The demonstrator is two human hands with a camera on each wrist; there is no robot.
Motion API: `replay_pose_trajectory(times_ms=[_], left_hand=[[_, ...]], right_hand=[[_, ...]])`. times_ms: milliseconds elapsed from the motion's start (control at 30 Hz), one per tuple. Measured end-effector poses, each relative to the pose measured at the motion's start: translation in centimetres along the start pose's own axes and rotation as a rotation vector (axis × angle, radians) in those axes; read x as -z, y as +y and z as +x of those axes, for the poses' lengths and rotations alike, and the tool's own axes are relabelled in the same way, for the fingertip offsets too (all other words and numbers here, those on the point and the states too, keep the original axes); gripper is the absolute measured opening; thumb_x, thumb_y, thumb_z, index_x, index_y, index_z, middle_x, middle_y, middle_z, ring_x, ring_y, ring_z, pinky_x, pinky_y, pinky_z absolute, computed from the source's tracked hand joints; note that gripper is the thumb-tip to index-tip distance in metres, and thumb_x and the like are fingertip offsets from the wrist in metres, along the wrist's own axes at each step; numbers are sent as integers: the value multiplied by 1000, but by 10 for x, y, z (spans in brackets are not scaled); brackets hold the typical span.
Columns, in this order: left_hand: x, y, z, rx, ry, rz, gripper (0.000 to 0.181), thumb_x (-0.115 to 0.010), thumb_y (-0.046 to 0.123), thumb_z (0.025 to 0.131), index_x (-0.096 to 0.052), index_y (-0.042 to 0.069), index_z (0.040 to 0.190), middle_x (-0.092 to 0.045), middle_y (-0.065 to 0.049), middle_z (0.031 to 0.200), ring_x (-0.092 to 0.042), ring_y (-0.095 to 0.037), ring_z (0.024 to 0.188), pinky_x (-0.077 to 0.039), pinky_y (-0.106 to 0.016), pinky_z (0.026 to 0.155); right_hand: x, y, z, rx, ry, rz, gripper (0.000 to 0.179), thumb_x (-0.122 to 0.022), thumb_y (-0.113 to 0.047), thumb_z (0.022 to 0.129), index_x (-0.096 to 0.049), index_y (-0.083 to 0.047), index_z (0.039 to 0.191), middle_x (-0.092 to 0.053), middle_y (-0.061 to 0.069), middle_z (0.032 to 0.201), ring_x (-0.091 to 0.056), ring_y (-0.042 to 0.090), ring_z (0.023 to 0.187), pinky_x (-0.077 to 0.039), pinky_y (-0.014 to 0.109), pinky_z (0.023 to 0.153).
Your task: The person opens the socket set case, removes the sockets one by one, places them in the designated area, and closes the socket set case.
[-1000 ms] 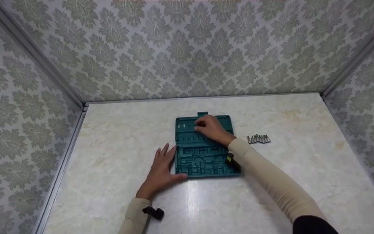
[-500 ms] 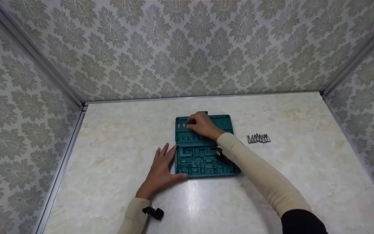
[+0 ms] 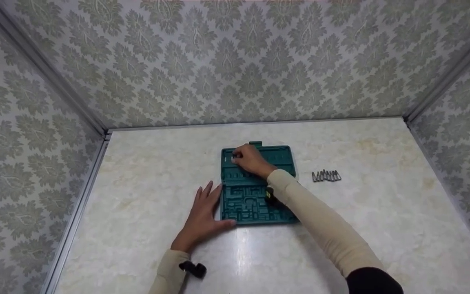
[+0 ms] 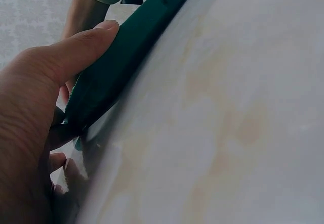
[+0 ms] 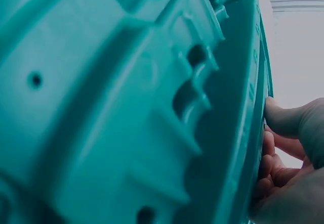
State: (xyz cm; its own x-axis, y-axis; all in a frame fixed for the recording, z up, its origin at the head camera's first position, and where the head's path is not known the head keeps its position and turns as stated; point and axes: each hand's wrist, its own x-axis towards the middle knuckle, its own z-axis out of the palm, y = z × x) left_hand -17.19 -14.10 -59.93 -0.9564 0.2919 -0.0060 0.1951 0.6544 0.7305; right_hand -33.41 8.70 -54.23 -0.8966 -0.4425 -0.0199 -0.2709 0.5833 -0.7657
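Observation:
A green plastic tool case (image 3: 255, 221) lies unfolded on the table, its moulded recesses facing up. My left hand (image 3: 202, 216) rests against the case's left side, fingers spread and straight, the thumb on the front left corner; the left wrist view shows the thumb (image 4: 86, 49) on the green edge. My right hand (image 3: 251, 159) is over the upper left of the far half. Its curled thumb and index finger pinch what looks like a small metal bit, mostly hidden. A small pale bit (image 3: 225, 159) sits in the row left of the fingertips.
Several metal bits (image 3: 326, 176) stand in a row on the pale marbled table (image 3: 382, 204), right of the case. A latch (image 3: 255, 143) sticks out from the case's far edge. Patterned panels (image 3: 227, 61) enclose the table's back and sides.
My right hand has moved left along the far half of the case, towards the pale bits there. The left hand has stayed at the case's front left corner.

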Motion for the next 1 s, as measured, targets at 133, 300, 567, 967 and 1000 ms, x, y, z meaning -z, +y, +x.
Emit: replay_pose_trajectory(times_ms=[133,300,567,967,1000], left_hand=[[0,-2,-1,-3,-3,-2,125,-84,80,75,-27,35,177,-13,-5,185,1,-43,169,-17,-72,131],[1,-4,-2,0,-5,-7,124,-85,79,76,-28,34,176,-13,-5,185,1,-42,170,-17,-72,131],[1,-4,-1,-51,13,30,123,-83,77,80,-29,25,177,-18,-13,184,-5,-46,169,-16,-69,132],[-1,-4,-1,-48,12,18,121,-82,77,81,-28,29,177,-16,-11,184,-3,-46,169,-18,-72,131],[-1,-4,-1,-48,14,18,121,-82,78,81,-28,28,177,-16,-11,184,-3,-47,169,-18,-72,131]], right_hand=[[-4,-2,-2,-3,15,20,32,-67,-4,109,-72,7,138,-75,23,124,-65,27,100,-57,50,106],[-11,-1,-2,-32,50,61,29,-68,-3,108,-73,6,136,-74,21,125,-66,28,106,-57,50,106],[-15,2,-1,-37,92,106,29,-70,-2,107,-74,4,135,-73,19,123,-65,28,107,-56,51,107],[-11,0,-4,-36,85,101,29,-68,-3,108,-76,3,135,-78,21,113,-55,17,75,-57,44,96],[-12,0,-4,-35,92,108,29,-69,-2,107,-76,3,135,-78,20,112,-56,16,76,-58,45,98]])
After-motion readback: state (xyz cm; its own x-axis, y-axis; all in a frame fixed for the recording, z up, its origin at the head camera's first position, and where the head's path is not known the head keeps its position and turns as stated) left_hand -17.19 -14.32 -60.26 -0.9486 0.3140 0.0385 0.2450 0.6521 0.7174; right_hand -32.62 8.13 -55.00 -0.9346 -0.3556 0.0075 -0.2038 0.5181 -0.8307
